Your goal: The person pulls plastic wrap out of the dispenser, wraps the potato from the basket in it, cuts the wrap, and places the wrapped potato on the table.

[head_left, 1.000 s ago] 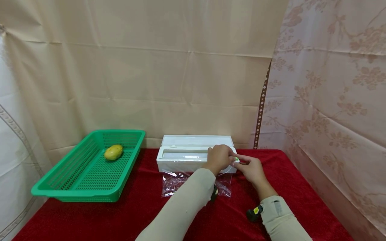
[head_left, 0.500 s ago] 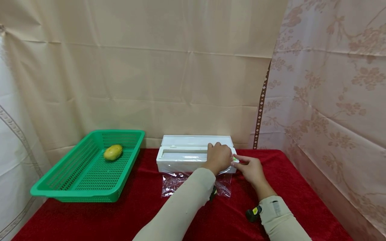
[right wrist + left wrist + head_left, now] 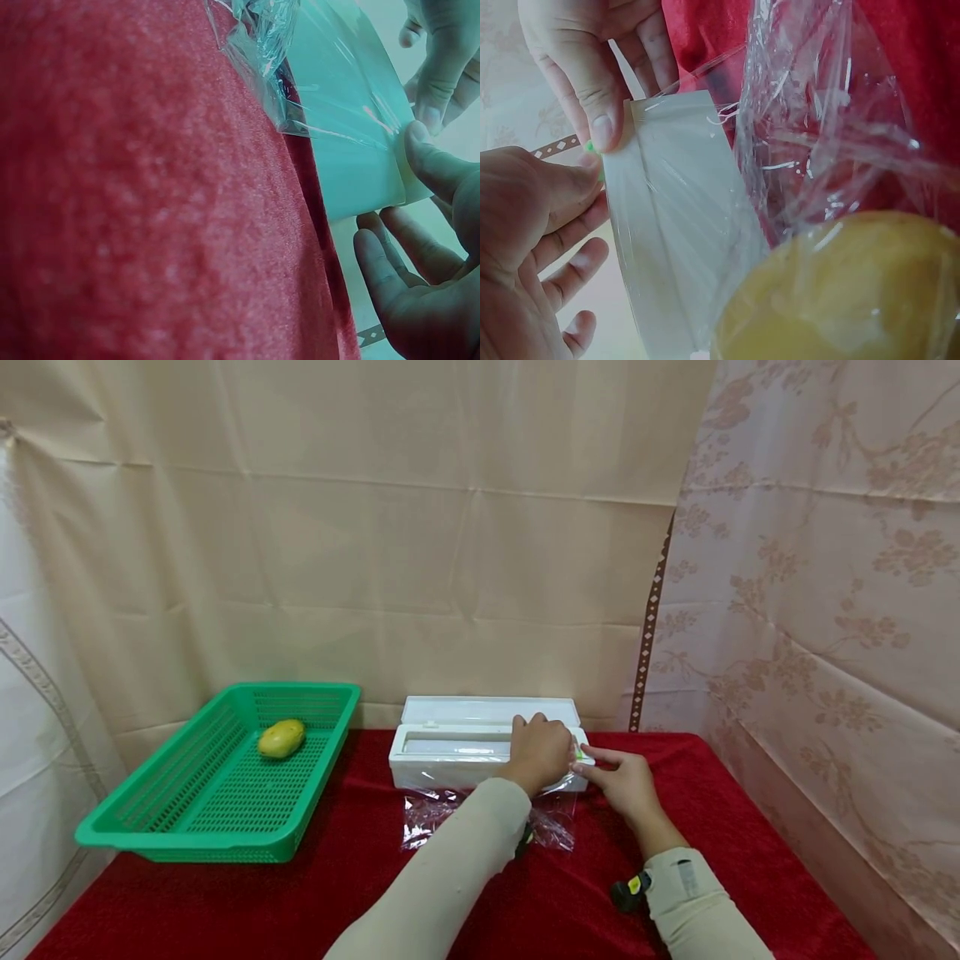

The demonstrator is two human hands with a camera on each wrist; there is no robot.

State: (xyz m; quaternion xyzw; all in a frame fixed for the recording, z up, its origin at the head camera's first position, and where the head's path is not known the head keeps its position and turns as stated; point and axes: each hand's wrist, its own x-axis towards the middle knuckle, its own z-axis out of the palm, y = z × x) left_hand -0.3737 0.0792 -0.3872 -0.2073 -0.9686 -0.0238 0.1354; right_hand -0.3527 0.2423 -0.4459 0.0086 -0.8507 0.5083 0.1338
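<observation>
A white cling film box (image 3: 431, 771) stands with its lid (image 3: 487, 710) raised, and clear film (image 3: 427, 818) hangs from its front onto the cloth. At the box's right end my left hand (image 3: 538, 753) pinches a small slide cutter with green parts (image 3: 592, 148), mostly covered by fingers. My right hand (image 3: 626, 783) grips the same end, thumb (image 3: 431, 154) on the corner and other fingers near the end face. A yellow mango (image 3: 840, 292) with film against it shows in the left wrist view; my left forearm hides it in the head view.
On the left sits a green plastic basket (image 3: 210, 842) holding another mango (image 3: 282, 739). Red velvet cloth (image 3: 360, 893) covers the table. A beige curtain (image 3: 375, 568) hangs behind, and a floral curtain (image 3: 840, 635) closes the right side.
My left hand has shifted slightly left along the box, and the green part has moved a little left too. My right hand moved slightly left at first and keeps its grip.
</observation>
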